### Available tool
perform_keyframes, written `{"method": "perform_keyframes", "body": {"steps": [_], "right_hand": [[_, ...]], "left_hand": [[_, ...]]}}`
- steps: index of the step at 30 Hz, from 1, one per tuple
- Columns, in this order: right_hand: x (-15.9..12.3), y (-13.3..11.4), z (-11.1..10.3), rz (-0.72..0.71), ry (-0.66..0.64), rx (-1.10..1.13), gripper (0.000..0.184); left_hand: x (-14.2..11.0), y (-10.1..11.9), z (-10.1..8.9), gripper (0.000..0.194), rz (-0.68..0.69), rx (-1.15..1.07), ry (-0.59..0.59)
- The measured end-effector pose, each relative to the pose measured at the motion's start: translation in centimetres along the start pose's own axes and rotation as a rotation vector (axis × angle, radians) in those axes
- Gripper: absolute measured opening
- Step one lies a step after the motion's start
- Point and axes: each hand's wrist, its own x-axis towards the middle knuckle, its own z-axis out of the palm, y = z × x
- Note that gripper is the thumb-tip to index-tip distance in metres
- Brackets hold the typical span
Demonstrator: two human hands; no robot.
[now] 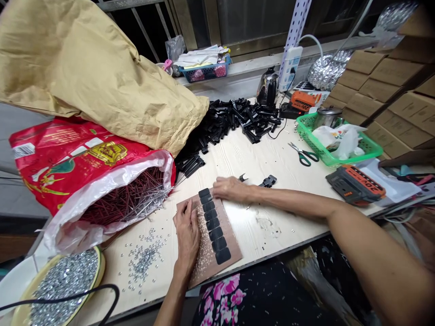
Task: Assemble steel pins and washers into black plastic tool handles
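Observation:
A brown board [234,248] lies at the table's front edge, with a row of flat black rounded pieces [212,224] running along it. Pale specks are scattered on its left part. My left hand [189,228] rests on the board's left side, fingers apart and holding nothing I can see. At the far end of the row is my right hand [229,189], its fingers bent together beside the top pieces; what they pinch, if anything, is hidden. Just past that hand lie a small black forked part [242,177] and a black clip-like part [268,181].
Left, a red bag [78,158] spills long screws [125,199], near a yellow-rimmed bowl [102,267] of small metal pieces and more loose ones [144,260]. Behind lies a black parts heap [238,117]. Scissors [304,155], a green basket [340,158] and battery pack [356,183] sit right.

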Motion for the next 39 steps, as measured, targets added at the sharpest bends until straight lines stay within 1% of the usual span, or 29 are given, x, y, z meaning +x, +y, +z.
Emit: {"method": "perform_keyframes", "body": {"steps": [1,2,4,5,6,7,8,9,10,11,14,16,18,21,23,24,25,27,28,29,31,33,35,37,39], "right_hand": [[-0.1,-0.1,0.0,-0.031,-0.008,-0.003,0.024],[-0.3,-0.3,0.2,-0.102,-0.017,0.015,0.023],[-0.8,-0.8,0.5,-0.365,-0.085,0.085,0.025],[-1.0,-1.0,0.6,-0.440,-0.114,0.115,0.025],[-0.9,-0.9,0.5,-0.432,-0.120,0.132,0.025],[-0.6,-0.7,0.3,-0.368,-0.109,0.136,0.025],[-0.2,-0.4,0.0,-0.244,-0.079,0.127,0.025],[0.2,0.0,-0.3,-0.149,-0.054,0.107,0.024],[0.5,0.2,-0.6,-0.121,-0.042,0.099,0.023],[0.5,0.2,-0.7,-0.128,-0.050,0.102,0.023],[-0.6,-0.7,-0.3,-0.315,-0.169,0.084,0.024],[-1.6,-1.3,0.2,-0.366,-0.220,0.075,0.021],[-1.6,-1.2,0.6,-0.315,-0.193,0.092,0.019],[-0.2,-0.2,0.5,-0.139,-0.059,0.108,0.023],[0.7,0.2,0.5,-0.055,-0.007,0.081,0.026],[1.0,0.1,0.5,-0.067,-0.015,0.063,0.027],[0.9,-0.1,0.5,-0.116,-0.045,0.050,0.027],[0.3,-0.7,0.4,-0.238,-0.113,0.035,0.026],[-0.3,-0.9,0.2,-0.263,-0.130,0.028,0.024],[-1.0,-0.9,-0.1,-0.254,-0.133,0.019,0.023],[-2.3,-0.5,-1.3,-0.155,-0.127,-0.006,0.022],[-3.4,0.5,-3.1,-0.056,-0.149,-0.038,0.024],[-3.6,1.7,-4.7,0.001,-0.166,-0.077,0.027],[-2.4,2.9,-5.3,0.042,-0.116,-0.112,0.029],[0.4,3.9,-4.8,0.058,-0.020,-0.140,0.031]], "left_hand": [[-0.1,-0.1,0.0,0.045,-0.025,-0.007,0.006],[-0.2,-0.2,0.0,0.046,-0.052,-0.017,0.012],[-0.3,-0.4,0.0,0.047,-0.095,-0.038,0.021],[-0.3,-0.4,0.0,0.048,-0.108,-0.045,0.023],[-0.3,-0.5,0.0,0.049,-0.117,-0.048,0.021],[-0.3,-0.5,0.0,0.050,-0.127,-0.049,0.021],[-0.3,-0.5,0.0,0.051,-0.139,-0.050,0.022],[-0.3,-0.5,0.0,0.051,-0.151,-0.054,0.025],[-0.3,-0.4,-0.1,0.051,-0.163,-0.061,0.028],[-0.3,-0.3,-0.1,0.051,-0.174,-0.070,0.032],[-0.3,0.0,-0.2,0.052,-0.191,-0.087,0.035],[-0.3,0.1,-0.2,0.052,-0.185,-0.092,0.041],[-0.3,0.1,-0.2,0.051,-0.174,-0.104,0.047],[-0.4,0.0,-0.1,0.050,-0.175,-0.118,0.049],[-0.4,0.0,-0.2,0.050,-0.182,-0.116,0.046],[-0.4,0.1,-0.2,0.050,-0.184,-0.115,0.043],[-0.4,0.1,-0.2,0.051,-0.185,-0.114,0.041],[-0.4,0.1,-0.2,0.052,-0.187,-0.117,0.040],[-0.4,0.1,-0.3,0.052,-0.191,-0.120,0.041],[-0.4,0.0,-0.3,0.052,-0.195,-0.123,0.043],[-0.4,-0.1,-0.3,0.051,-0.209,-0.139,0.045],[-0.5,-0.4,-0.3,0.050,-0.222,-0.172,0.050],[-0.5,-0.6,-0.2,0.049,-0.236,-0.210,0.059],[-0.6,-0.8,-0.2,0.048,-0.248,-0.233,0.070],[-0.6,-0.9,-0.1,0.048,-0.254,-0.244,0.078]]}}
